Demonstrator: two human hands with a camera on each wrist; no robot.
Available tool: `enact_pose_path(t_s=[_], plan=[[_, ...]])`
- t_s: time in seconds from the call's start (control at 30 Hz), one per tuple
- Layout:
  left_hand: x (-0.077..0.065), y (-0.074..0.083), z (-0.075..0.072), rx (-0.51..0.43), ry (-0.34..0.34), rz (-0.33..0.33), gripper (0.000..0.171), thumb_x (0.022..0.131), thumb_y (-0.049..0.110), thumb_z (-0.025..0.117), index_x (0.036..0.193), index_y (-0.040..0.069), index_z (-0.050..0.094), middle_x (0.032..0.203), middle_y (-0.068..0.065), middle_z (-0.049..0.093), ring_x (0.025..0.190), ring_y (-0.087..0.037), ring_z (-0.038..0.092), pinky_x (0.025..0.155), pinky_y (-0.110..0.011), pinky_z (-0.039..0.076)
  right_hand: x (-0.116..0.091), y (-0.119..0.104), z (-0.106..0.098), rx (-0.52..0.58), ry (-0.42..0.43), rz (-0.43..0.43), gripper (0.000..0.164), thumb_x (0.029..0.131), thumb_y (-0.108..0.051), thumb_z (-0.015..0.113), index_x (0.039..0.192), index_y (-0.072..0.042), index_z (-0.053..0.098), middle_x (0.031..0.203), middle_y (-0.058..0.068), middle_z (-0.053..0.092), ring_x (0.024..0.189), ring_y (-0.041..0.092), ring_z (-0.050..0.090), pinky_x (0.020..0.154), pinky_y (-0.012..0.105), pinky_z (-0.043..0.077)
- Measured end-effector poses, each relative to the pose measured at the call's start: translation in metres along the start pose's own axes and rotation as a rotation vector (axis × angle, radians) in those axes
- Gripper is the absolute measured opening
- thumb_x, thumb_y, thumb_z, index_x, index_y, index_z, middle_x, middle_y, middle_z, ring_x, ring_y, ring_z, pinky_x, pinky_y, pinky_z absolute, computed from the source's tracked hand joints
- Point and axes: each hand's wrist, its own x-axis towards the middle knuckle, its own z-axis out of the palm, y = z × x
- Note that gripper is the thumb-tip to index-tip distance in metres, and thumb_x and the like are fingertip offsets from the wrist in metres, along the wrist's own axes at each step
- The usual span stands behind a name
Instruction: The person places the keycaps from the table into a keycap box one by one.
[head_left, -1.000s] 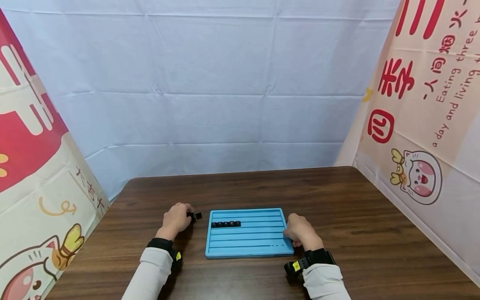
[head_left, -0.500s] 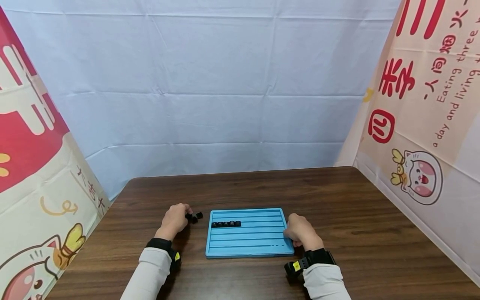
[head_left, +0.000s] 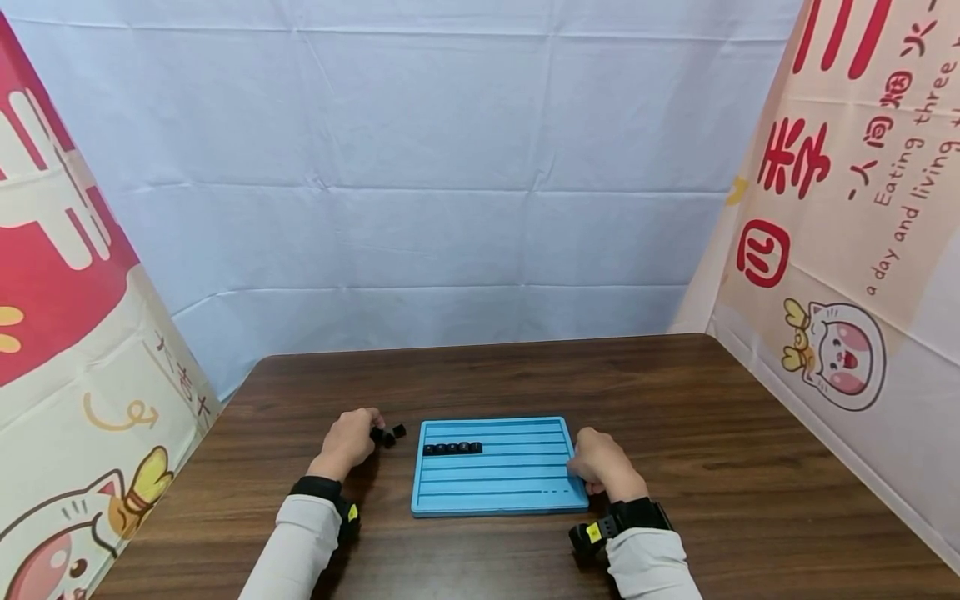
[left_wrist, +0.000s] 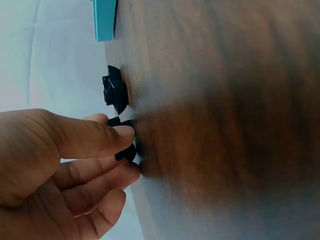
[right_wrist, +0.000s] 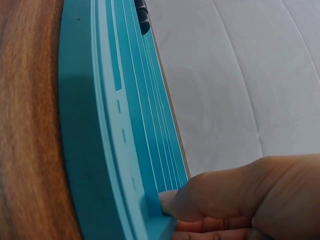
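My left hand (head_left: pixel 351 438) is at the left of the blue tray, with thumb and fingers pinching a small black keycap (left_wrist: pixel 129 152) just above the tabletop. The fingers partly hide that keycap. Several loose keycaps (left_wrist: pixel 117 92) lie right beside the fingertips. A blue grooved tray (head_left: pixel 517 473) lies flat in the middle, and a short row of black keycaps (head_left: pixel 452 448) sits in one of its upper grooves at the left end. My right hand (head_left: pixel 602 463) grips the tray's right edge, its thumb on the inner side of the rim in the right wrist view.
The dark wooden table (head_left: pixel 480 558) has rounded far corners. Behind it hangs a pale blue cloth (head_left: pixel 427 233). Printed cloths with cartoon cats stand along the left (head_left: pixel 75 467) and right (head_left: pixel 832 358) sides.
Over the past second my left hand has shifted slightly left, uncovering more of the loose keycaps. The right hand and tray have stayed in place.
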Motion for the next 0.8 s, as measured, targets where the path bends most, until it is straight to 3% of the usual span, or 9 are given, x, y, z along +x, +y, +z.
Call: enact_pose_path(t_s=[0.37, 0.6, 0.8], plan=[[0.000, 0.000, -0.005, -0.011, 0.043, 0.011, 0.034, 0.080, -0.009, 0.062, 0.110, 0.005, 0.060, 0.095, -0.014, 0.061, 0.058, -0.018, 0.050, 0.048, -0.030, 0.036, 0.000, 0.000, 0.000, -0.013, -0.001, 0.001, 0.032, 0.084, 0.002, 0.056, 0.055, -0.007, 0.046, 0.051, 0.010, 0.051, 0.042, 0.017, 0.051, 0.037, 0.022, 0.037], [-0.001, 0.004, -0.011, -0.002, 0.109, 0.064, 0.018, 0.079, -0.003, 0.069, 0.094, 0.006, 0.065, 0.091, -0.009, 0.062, 0.079, -0.026, 0.060, 0.063, -0.038, 0.049, 0.002, 0.000, 0.001, -0.018, 0.001, 0.020, 0.033, 0.084, 0.002, 0.057, 0.055, -0.008, 0.045, 0.050, 0.008, 0.049, 0.042, 0.017, 0.051, 0.036, 0.021, 0.037], [0.001, 0.007, -0.017, -0.012, 0.128, 0.076, 0.011, 0.079, 0.003, 0.072, 0.088, 0.007, 0.066, 0.083, -0.005, 0.060, 0.071, -0.020, 0.058, 0.060, -0.036, 0.048, 0.002, 0.000, 0.000, -0.008, -0.008, 0.022, 0.036, 0.084, 0.002, 0.056, 0.054, -0.010, 0.040, 0.048, 0.004, 0.042, 0.043, 0.017, 0.050, 0.038, 0.023, 0.038]])
